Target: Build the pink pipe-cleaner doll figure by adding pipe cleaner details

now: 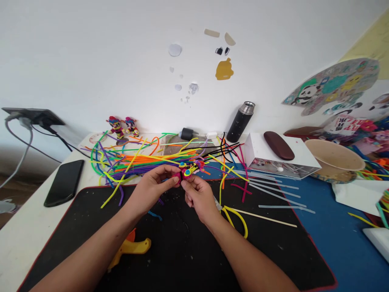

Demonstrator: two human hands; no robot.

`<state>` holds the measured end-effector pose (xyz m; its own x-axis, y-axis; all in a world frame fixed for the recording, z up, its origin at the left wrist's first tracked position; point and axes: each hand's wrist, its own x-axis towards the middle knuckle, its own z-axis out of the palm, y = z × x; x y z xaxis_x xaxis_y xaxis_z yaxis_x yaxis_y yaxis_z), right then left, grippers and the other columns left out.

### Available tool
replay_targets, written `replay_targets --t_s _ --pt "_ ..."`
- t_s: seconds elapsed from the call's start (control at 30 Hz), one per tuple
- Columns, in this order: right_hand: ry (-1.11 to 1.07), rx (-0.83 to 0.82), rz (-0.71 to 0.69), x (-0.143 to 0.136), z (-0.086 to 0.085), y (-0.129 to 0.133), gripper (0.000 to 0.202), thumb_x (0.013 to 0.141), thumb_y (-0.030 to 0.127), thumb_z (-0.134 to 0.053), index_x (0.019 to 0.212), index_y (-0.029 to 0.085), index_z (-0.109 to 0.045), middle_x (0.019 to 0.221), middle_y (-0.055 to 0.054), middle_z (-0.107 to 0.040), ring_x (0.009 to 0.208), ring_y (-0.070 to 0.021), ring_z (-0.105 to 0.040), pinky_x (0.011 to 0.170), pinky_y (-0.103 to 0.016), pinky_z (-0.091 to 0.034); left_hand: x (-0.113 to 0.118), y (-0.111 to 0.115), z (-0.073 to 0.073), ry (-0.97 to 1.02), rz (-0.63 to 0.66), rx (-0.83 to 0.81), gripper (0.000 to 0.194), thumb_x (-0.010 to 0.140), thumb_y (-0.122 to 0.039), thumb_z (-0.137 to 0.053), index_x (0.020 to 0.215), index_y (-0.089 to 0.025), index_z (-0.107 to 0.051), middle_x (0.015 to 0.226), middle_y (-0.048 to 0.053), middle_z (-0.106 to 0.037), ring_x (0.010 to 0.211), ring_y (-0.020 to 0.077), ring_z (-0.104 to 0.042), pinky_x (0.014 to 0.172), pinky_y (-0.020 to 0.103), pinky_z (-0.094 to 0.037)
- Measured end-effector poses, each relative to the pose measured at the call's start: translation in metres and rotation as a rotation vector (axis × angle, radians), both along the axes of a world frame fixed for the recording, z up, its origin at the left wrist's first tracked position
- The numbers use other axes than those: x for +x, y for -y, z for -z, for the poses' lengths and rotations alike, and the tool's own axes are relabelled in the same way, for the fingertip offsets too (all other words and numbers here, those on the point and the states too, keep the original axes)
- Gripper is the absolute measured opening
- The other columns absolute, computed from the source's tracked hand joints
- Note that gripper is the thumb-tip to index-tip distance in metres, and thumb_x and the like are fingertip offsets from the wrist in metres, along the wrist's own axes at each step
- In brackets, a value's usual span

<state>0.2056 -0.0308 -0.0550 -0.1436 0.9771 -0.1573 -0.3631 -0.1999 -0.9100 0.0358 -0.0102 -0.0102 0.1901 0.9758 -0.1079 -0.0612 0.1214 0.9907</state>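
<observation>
My left hand (153, 185) and my right hand (199, 194) meet over the black mat (182, 251), both pinching a small pipe-cleaner figure (189, 170) in pink, yellow and blue. Just behind the figure lies a loose heap of coloured pipe cleaners (136, 162). A looped yellow pipe cleaner (238, 217) rests on the mat by my right wrist. Partly hidden under my left forearm is a yellow glue gun (132, 247).
A black phone (64, 182) lies at the left. Two finished figures (121, 126) stand at the back, with a black flask (240, 121). A white box (279, 159) carries a brown case (278, 145). Clear glue sticks (273, 190), a thin wooden stick (264, 217) and a beige bowl (334, 156) sit to the right.
</observation>
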Motion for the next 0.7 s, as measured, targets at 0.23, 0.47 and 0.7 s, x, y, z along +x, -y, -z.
replay_targets --t_s 0.23,0.47,0.7 --pt "-0.017 -0.013 -0.005 -0.0003 -0.0005 0.0009 0.04 0.081 0.053 -0.083 0.084 0.021 -0.06 0.048 0.013 -0.045 0.036 -0.0065 -0.037 0.038 -0.022 -0.024 -0.0001 -0.0003 0.0018 0.019 0.015 -0.001 0.033 0.079 -0.041 -0.092 0.102 -0.022 -0.078 0.098 0.002 -0.075 0.085 0.0178 -0.069 0.083 0.032 -0.06" --pt "-0.012 0.007 -0.025 0.0 0.0 0.0009 0.039 0.083 0.054 -0.082 0.084 0.021 -0.061 0.047 0.013 -0.045 0.036 -0.0064 -0.038 0.038 -0.021 -0.025 -0.0005 -0.0001 -0.0007 0.025 0.009 -0.023 0.032 0.078 -0.041 -0.092 0.099 -0.021 -0.077 0.096 0.001 -0.074 0.086 0.0167 -0.069 0.082 0.029 -0.06" --pt "-0.019 -0.004 0.004 0.0005 -0.001 -0.0008 0.041 0.082 0.054 -0.083 0.082 0.02 -0.06 0.049 0.013 -0.045 0.036 -0.0057 -0.038 0.038 -0.021 -0.026 -0.0011 -0.0025 -0.0021 0.004 -0.022 -0.042 0.037 0.074 -0.042 -0.094 0.1 -0.02 -0.079 0.095 0.002 -0.076 0.083 0.0172 -0.07 0.082 0.03 -0.06"
